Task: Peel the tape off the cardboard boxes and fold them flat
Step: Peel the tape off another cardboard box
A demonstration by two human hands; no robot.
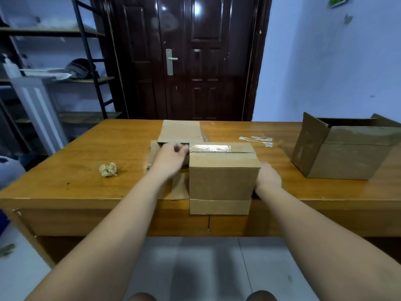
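one dark brown panelled door (186, 57) is seen at the back of the room, with pale blue wall to its right and a black metal shelf rack (86, 51) to its left. a broad orange-brown wooden worktop (76, 161) is set before it.

at the right end of the worktop a large open brown cardboard box (347, 157) is stood with its flaps up. at the near edge, in the middle, a smaller closed brown cardboard box (221, 172) is placed, with one flap hung over the front. some flattened brown cardboard (181, 130) is laid just behind it.

the closed box is braced on its right side by the right hand (268, 177). its fingers are hidden, so their state cannot be told. the left hand (171, 157) is held at the left end of the shiny clear tape strip (208, 147) over the top seam. its fingers are curled but blurred, and whether the tape is pinched cannot be told.

the box is judged light, stiff and easily slid, so a steadying hand is needed. the tape is judged thin and clingy, best taken at a lifted end and drawn low along the seam.

scraps of clear tape (257, 140) are stuck to the worktop beyond the box, and a small crumpled beige wad (108, 169) is left well to the left.
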